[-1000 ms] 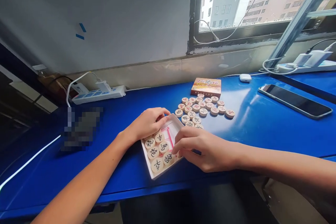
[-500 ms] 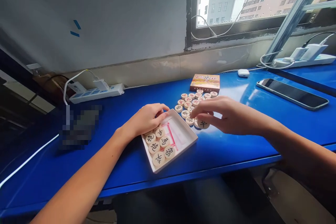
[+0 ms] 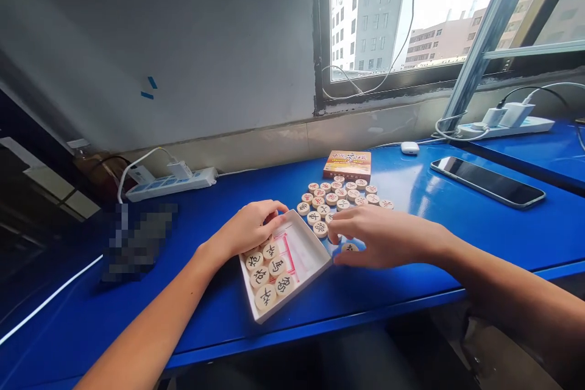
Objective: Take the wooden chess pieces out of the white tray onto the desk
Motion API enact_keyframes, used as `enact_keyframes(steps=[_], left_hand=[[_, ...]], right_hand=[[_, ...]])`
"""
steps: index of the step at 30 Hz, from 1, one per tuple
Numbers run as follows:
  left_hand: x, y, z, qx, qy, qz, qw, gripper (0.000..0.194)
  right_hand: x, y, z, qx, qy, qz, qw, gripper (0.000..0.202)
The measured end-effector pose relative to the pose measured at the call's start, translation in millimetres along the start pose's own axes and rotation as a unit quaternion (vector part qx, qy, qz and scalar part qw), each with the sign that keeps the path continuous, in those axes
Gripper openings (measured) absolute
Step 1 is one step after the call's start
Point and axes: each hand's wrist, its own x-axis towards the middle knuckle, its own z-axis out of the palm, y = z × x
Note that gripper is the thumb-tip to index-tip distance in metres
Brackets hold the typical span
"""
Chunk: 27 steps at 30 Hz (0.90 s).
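My left hand point(image 3: 258, 225) grips the upper left side of an open white box point(image 3: 308, 247), thumb over the rim. Inside its left part lie several round wooden Chinese chess pieces point(image 3: 276, 266) with black characters; red marks show on the bare floor of the box. Just right of the box, my right hand point(image 3: 384, 234) hovers low over the table, thumb and fingers apart. A black-lettered piece point(image 3: 350, 248) shows in the gap between them, partly hidden. Beyond the fingers, more chess pieces point(image 3: 331, 198), red and black, lie in a close group on the blue table.
A printed brown and yellow box lid point(image 3: 348, 164) lies behind the pieces. To the right are a phone point(image 3: 488, 183) and a small white case point(image 3: 410, 148). Power strips point(image 3: 171, 184) with plugs and cables stand along the wall at both ends. The table's front edge point(image 3: 292, 341) runs close below the box.
The view has tilted up and turned slightly right. My right hand's thumb and fingers have spread wider, lower beside the box. My left hand keeps its grip on the box.
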Motion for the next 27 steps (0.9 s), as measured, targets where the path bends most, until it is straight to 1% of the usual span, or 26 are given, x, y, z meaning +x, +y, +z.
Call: enact_keyframes(steps=[3, 4, 7, 9, 11, 12, 13, 14, 15, 16, 17, 18, 19, 20, 21, 23, 24, 26, 27], left_hand=[[-1, -1, -0.7, 0.000, -0.004, -0.002, 1.000, 0.039], [-1, -1, -1.1, 0.000, -0.004, -0.004, 1.000, 0.039], [-3, -1, -4.6, 0.006, -0.002, -0.003, 1.000, 0.038], [-6, 0, -10.1, 0.015, -0.004, 0.001, 1.000, 0.036], [-9, 0, -17.2, 0.017, -0.002, -0.001, 1.000, 0.036], [-11, 0, -20.6, 0.013, 0.005, -0.005, 1.000, 0.037], [-12, -1, -23.4, 0.007, 0.014, -0.011, 1.000, 0.037], [-13, -2, -25.3, 0.001, 0.025, -0.018, 1.000, 0.038], [-14, -3, -26.3, -0.004, 0.036, -0.023, 0.999, 0.039], [-14, -4, -26.3, -0.007, 0.041, -0.026, 0.999, 0.039], [-13, -5, -25.3, -0.008, 0.040, -0.028, 0.999, 0.039], [-13, -5, -23.7, -0.007, 0.033, -0.029, 0.999, 0.038], [-12, -6, -21.7, -0.006, 0.023, -0.031, 0.999, 0.037], [-11, -6, -19.5, -0.006, 0.011, -0.033, 0.999, 0.036], [-10, -5, -17.2, -0.007, 0.000, -0.036, 0.999, 0.036], [-8, -4, -13.4, -0.009, -0.013, -0.037, 0.999, 0.035], [-7, -4, -11.8, -0.010, -0.015, -0.035, 0.999, 0.035], [-5, -3, -9.3, -0.011, -0.017, -0.029, 0.999, 0.034], [-5, -2, -8.2, -0.011, -0.017, -0.027, 0.999, 0.033]], right_hand=[[-4, 1, -3, 0.027, -0.040, 0.005, 0.999, 0.033], [-5, 1, -3, 0.031, -0.050, 0.014, 0.998, 0.033], [-3, 1, -1, 0.029, -0.052, 0.046, 0.997, 0.022], [-1, 6, -2, 0.034, -0.041, 0.049, 0.997, 0.025], [3, 23, -8, 0.061, -0.026, 0.040, 0.997, 0.034], [5, 39, -13, 0.081, -0.016, 0.041, 0.996, 0.039], [7, 58, -17, 0.093, 0.015, 0.060, 0.994, 0.038], [9, 82, -21, 0.084, 0.065, 0.103, 0.989, 0.037], [10, 108, -25, 0.055, 0.130, 0.161, 0.977, 0.036], [11, 134, -27, 0.018, 0.212, 0.234, 0.949, 0.034], [10, 161, -27, -0.022, 0.277, 0.308, 0.910, 0.032], [9, 185, -26, -0.052, 0.328, 0.381, 0.863, 0.033], [7, 206, -23, -0.073, 0.358, 0.444, 0.818, 0.036], [5, 223, -20, -0.090, 0.375, 0.496, 0.778, 0.040], [2, 237, -17, -0.095, 0.386, 0.532, 0.748, 0.045], [-5, 255, -10, -0.083, 0.393, 0.569, 0.717, 0.053], [-8, 261, -8, -0.071, 0.387, 0.579, 0.714, 0.055], [-12, 267, -7, -0.040, 0.380, 0.573, 0.725, 0.056], [-13, 268, -7, -0.023, 0.383, 0.555, 0.739, 0.055]])
